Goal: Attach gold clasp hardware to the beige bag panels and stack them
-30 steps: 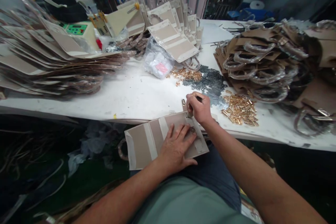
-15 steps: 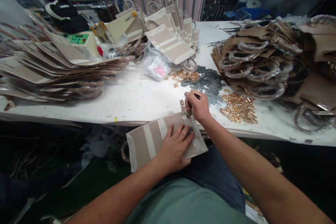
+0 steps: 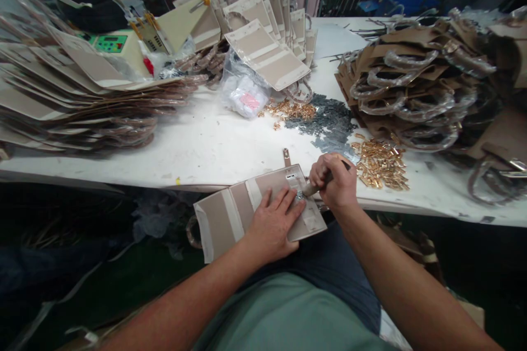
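Observation:
A beige flat bag panel (image 3: pixel 230 214) with pale strips lies across my lap, its far end resting on the table edge. My left hand (image 3: pixel 274 225) lies flat on it, fingers spread, pressing it down. My right hand (image 3: pixel 335 181) is closed around a small hand tool (image 3: pixel 312 190), whose tip touches a small metal fitting (image 3: pixel 299 196) on the panel beside my left fingertips. A small metal clasp (image 3: pixel 285 156) lies on the table just beyond the panel.
The white table (image 3: pixel 206 148) bears a pile of gold metal fittings (image 3: pixel 381 164), dark grey metal parts (image 3: pixel 329 120), more gold pieces (image 3: pixel 290 111) and a plastic bag (image 3: pixel 245 96). Stacks of beige panels (image 3: pixel 74 98) sit left, brown pieces with wrapped handles (image 3: pixel 415 88) right.
My right hand has moved from the panel's top edge to the right and nearer, now holding the tool tip against the fitting. The left hand stays pressed on the panel.

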The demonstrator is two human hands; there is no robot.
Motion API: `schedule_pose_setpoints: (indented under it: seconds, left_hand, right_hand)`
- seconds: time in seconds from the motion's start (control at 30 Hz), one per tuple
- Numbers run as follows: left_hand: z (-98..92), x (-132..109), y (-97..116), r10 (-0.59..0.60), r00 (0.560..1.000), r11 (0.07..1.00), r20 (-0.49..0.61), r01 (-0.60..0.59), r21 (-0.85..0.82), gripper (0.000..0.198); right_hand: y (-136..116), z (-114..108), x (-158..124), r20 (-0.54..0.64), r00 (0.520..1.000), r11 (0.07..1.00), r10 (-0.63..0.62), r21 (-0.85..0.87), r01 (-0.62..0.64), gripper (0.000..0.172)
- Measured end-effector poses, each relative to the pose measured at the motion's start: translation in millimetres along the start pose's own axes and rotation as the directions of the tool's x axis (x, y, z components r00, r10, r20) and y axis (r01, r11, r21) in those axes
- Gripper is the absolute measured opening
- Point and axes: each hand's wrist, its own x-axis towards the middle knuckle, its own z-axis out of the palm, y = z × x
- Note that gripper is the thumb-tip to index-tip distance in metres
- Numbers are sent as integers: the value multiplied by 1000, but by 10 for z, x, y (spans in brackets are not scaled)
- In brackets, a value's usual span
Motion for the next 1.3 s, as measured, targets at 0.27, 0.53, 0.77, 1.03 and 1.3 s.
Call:
schedule_pose_setpoints:
  seconds: [0.27,0.53,0.77,1.03,1.3]
  left_hand:
    - [24,-15,-37,7,1000,999,2,-7,-47,92]
    - [92,-32,-85,31,999,996,-12,-32,-87,94]
    - [41,-71,-56,7,1000,996,-29,-10,-91,92]
    - [158,-86,-88,6,996,995,-92,-15,-95,95]
    - [-88,-296,74,14,999,969,-31,-6,248,95]
  right_hand:
    - [118,-93,77,-202,967,980,157,151,-127,38]
    - [164,-33,49,-229,965,990,128,82,-112,40]
    - [147,331,-261,252,966,750,-55,-628,207,45]
    - [49,337,-155,216,976,825,-41,-544,155,49]
    - [139,417,-340,565,825,569,-34,-668,481,42]
